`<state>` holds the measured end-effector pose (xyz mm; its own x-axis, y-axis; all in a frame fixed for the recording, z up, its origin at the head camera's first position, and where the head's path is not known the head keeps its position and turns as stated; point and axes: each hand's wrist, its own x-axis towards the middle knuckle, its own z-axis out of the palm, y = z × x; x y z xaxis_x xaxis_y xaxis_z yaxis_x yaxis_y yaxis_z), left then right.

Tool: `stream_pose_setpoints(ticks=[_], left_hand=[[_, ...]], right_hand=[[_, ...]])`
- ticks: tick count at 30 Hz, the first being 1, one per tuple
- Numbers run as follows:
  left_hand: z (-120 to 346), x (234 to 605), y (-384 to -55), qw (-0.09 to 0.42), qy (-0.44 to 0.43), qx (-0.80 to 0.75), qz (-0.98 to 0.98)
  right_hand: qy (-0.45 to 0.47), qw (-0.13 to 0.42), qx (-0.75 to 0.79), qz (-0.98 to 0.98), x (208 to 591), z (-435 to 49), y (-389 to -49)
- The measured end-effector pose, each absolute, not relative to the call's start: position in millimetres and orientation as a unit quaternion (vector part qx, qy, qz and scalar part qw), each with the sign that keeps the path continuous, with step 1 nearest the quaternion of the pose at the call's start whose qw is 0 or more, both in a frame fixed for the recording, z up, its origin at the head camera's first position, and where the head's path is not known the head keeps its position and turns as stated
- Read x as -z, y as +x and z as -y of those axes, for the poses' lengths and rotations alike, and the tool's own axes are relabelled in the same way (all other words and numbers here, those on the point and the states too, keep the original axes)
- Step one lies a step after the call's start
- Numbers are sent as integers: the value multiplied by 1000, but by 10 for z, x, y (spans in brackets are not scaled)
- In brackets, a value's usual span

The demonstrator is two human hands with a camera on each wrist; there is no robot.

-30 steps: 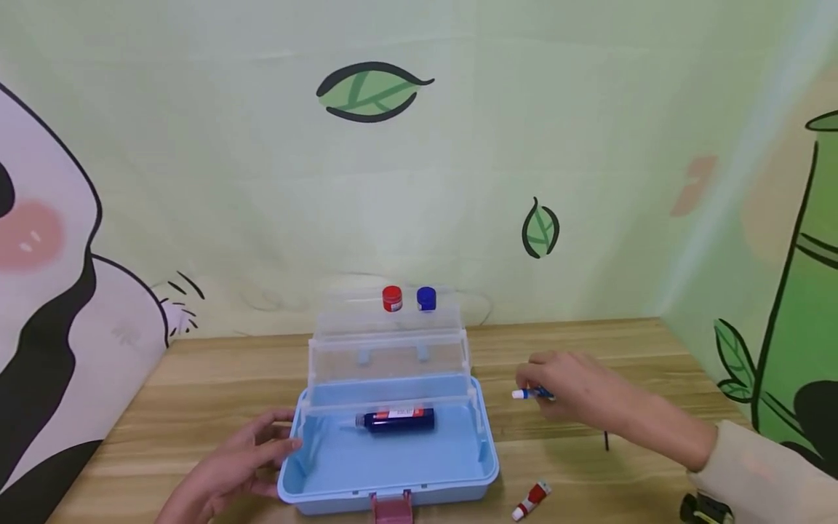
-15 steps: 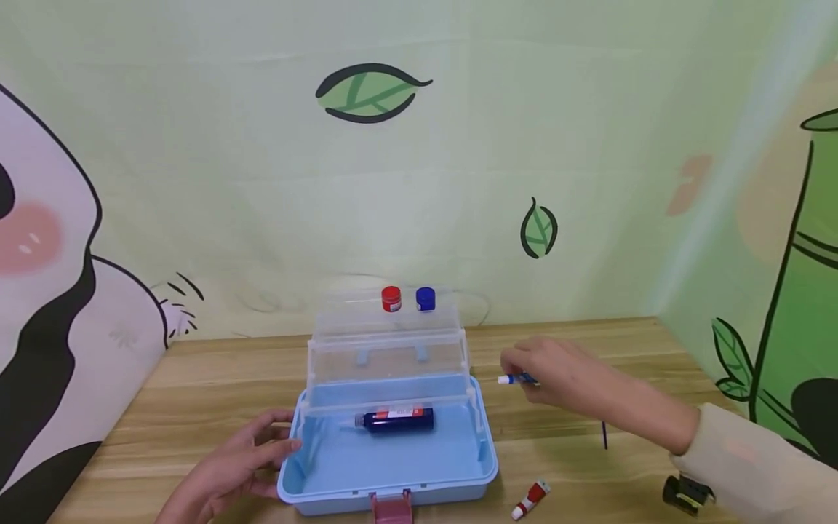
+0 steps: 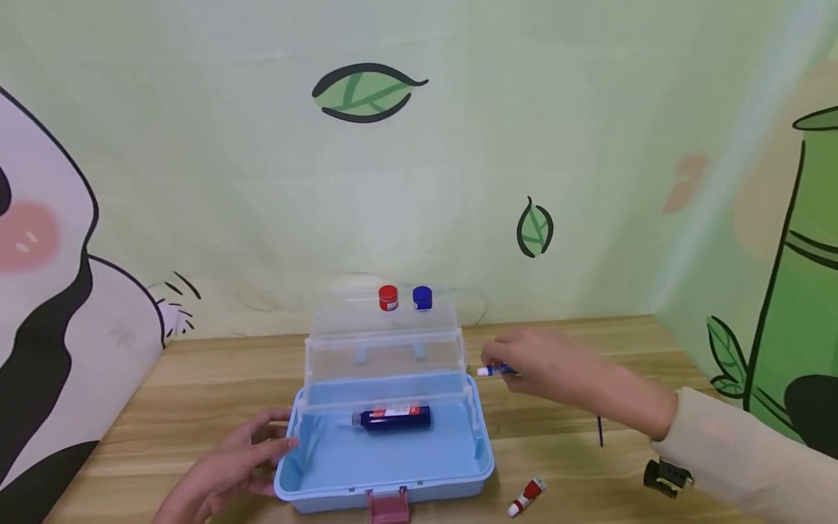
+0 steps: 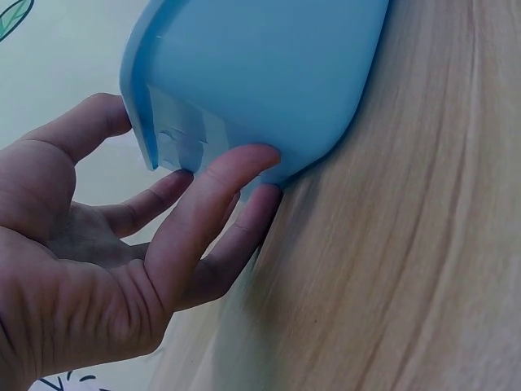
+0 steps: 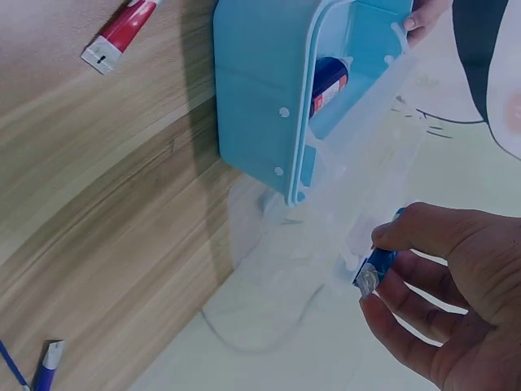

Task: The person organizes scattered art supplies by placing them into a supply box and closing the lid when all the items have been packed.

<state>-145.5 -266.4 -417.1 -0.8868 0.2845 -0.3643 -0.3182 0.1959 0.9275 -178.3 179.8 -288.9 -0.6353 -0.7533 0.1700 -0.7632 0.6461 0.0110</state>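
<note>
My left hand [image 3: 236,458] holds the left end of a light blue plastic box [image 3: 481,466], thumb at the rim and curled fingers against the outer end wall, shown in the left wrist view [image 4: 244,73]. Inside the box lies a dark blue bottle [image 3: 396,418] with an orange-and-white label. Behind it rise clear tiers. My right hand [image 3: 550,364] pinches a small blue paint tube [image 5: 378,265], thumb against fingertips, its white cap pointing left in the head view. The hand is beside the box's back right corner, over the wood table.
A red jar [image 3: 388,298] and a blue jar [image 3: 423,298] sit on the clear upper tier. A red paint tube [image 3: 527,497] lies right of the box. Under my right arm are a thin blue stick [image 3: 600,431] and a purple tube [image 5: 47,366]. A wall [image 3: 458,182] backs the table.
My right hand has moved left and farther back with the blue paint tube, closer to the clear tiers. My left hand stays on the box's left end.
</note>
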Motion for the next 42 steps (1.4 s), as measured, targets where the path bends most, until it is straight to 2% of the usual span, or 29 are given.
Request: stream_pose_setpoints(ticks=[7, 23, 42], left_hand=[[2671, 4183, -1447, 231, -14, -635, -737], [2707, 4154, -1456, 234, -11, -630, -740], [2668, 4160, -1443, 235, -19, -632, -738]], right_hand=[[441, 98, -35, 891, 2911, -1686, -1828], [463, 96, -40, 880, 2868, -1448, -1947], [463, 26, -13, 886, 2783, -1196, -2053]])
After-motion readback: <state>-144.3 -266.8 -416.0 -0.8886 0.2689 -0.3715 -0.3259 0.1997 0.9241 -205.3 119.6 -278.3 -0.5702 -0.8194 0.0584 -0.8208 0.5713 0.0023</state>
